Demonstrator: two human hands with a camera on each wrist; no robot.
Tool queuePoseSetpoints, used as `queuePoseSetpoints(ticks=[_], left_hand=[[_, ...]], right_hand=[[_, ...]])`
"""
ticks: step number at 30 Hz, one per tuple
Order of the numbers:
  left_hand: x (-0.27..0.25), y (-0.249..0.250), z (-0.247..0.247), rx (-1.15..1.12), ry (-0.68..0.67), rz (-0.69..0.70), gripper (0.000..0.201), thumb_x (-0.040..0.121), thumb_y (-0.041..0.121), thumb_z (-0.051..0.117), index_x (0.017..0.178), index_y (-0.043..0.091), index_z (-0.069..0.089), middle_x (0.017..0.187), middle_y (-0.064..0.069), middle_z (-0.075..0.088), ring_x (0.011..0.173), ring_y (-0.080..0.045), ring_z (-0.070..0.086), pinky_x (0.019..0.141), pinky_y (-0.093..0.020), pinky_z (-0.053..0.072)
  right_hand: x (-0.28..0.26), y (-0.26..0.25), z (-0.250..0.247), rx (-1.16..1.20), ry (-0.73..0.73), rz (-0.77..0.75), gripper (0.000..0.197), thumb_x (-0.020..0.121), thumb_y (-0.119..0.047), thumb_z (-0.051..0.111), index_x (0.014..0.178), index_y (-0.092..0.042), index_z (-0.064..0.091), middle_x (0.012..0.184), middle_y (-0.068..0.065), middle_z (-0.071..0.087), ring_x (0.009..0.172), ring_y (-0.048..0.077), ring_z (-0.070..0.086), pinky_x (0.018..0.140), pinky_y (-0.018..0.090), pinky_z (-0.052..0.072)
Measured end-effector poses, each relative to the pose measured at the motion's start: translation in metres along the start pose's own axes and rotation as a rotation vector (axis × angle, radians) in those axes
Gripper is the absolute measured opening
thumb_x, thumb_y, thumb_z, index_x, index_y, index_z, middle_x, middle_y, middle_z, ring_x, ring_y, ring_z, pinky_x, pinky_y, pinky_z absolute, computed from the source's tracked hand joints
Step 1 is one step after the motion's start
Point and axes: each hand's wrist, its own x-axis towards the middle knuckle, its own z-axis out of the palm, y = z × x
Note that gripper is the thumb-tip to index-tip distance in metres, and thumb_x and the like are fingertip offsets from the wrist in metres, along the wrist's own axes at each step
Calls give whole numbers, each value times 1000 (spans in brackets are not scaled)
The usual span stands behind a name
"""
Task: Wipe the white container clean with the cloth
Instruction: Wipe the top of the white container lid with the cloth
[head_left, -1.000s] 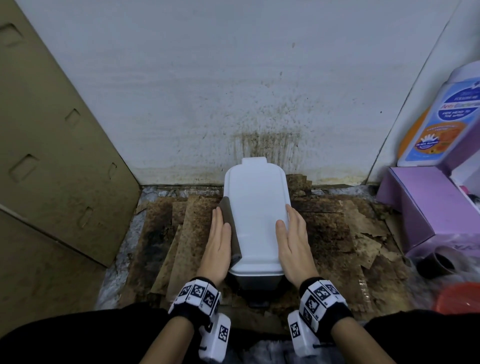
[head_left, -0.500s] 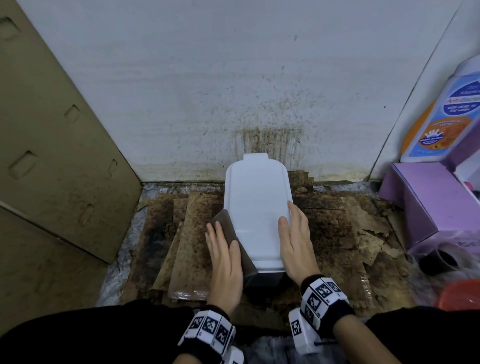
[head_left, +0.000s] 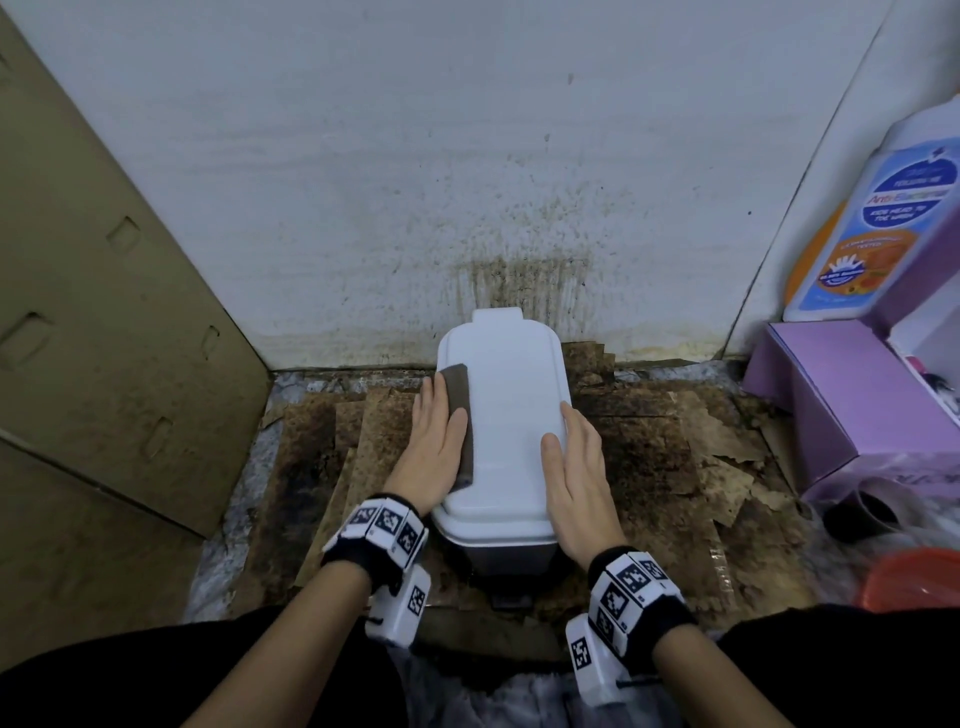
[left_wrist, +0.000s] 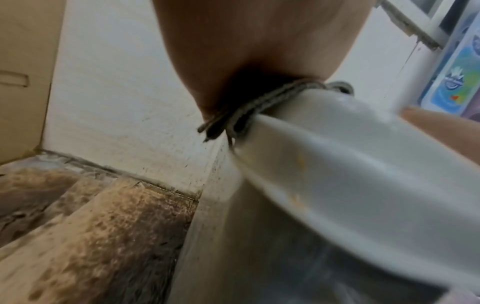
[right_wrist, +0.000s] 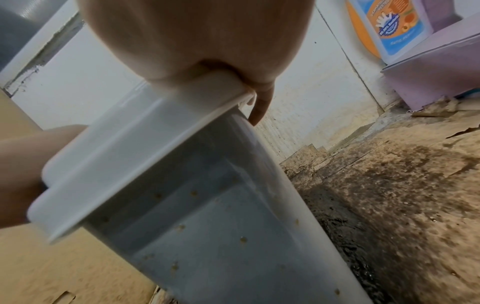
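- Two bare hands bracket a tall white plastic container with a flat rounded lid, which stands at the centre of the head view, its far end close against a stained white wall.
- At 9 o'clock of the lid, the left hand lies flat with fingers straight, pressing a folded grey-brown cloth against the lid's left edge; no curled grip, the palm simply bears down on the fabric.
- From the left wrist view, the cloth shows as layered folds sandwiched between the palm and the container's lid rim.
- At 3 o'clock, the right hand rests on the lid's right edge, fingers extended along it and the thumb on top; its grip is likewise loose and flat.
- Seen from the right wrist, the palm sits on the lid rim, one fingertip hanging over the edge, while small brownish specks dot the container's greyish side wall.
- Mottled brown, stained cardboard sheets cover the floor beneath the container.
- At 9 o'clock, a tan cardboard panel with slots leans against the wall.
- At 3 o'clock sit a lilac cardboard box and, behind it, a white bottle with a blue and orange label.
- Near 4 o'clock, a red-orange round object is partly cut off by the frame.
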Motion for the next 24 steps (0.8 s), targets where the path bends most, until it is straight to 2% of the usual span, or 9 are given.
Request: queuePoseSetpoints(ticks=[4,10,13,15,17,19,24], left_hand=[[16,9,-6,47,-41,-41,69,109,47,22,159,23,-17,166,3,-25,153,-16,-22,121,-36,-9],[6,9,4,145,-23,-4,65,110,38,21,159,17,-17,165,-6,-28,152,-24,-28,123,-41,-12],[-1,-4,10,237,-17,40,71,104,53,9,160,17,-16,164,-7,-32,148,-23,-36,125,-47,-13],[-12,-6,12,184,5,48,66,107,49,14,160,22,-16,163,-2,-33,145,-15,-37,120,-37,-19],[-27,-3,17,96,55,27,64,110,40,22,159,25,-16,164,2,-29,148,-11,-31,116,-26,-16],[-43,1,24,45,127,-13,65,109,42,22,159,26,-16,165,4,-26,151,-9,-25,116,-25,-14],[-70,1,54,-91,313,-85,65,109,42,22,159,24,-14,165,8,-26,147,-1,-26,115,-19,-17]], right_hand=[[2,1,-2,16,-27,-3,59,103,-52,27,156,-30,14,157,-18,13,144,5,19,108,22,21],[1,2,-1,22,-22,-7,59,103,-52,28,156,-30,15,157,-18,15,144,5,20,108,23,22],[0,1,-1,12,-22,-13,58,103,-52,27,156,-30,15,156,-18,15,144,5,20,107,22,22],[-1,0,-1,10,-22,-15,58,103,-52,28,156,-30,15,157,-18,14,144,5,20,107,22,21],[-2,0,-2,6,-21,-10,58,103,-51,28,156,-29,16,157,-17,14,144,5,19,107,22,21],[-3,-1,-1,7,-20,-7,58,104,-51,28,156,-30,15,157,-17,14,144,6,19,107,22,21],[-3,-2,-1,5,-5,-6,57,104,-50,27,155,-31,16,157,-17,15,144,8,21,106,24,23]])
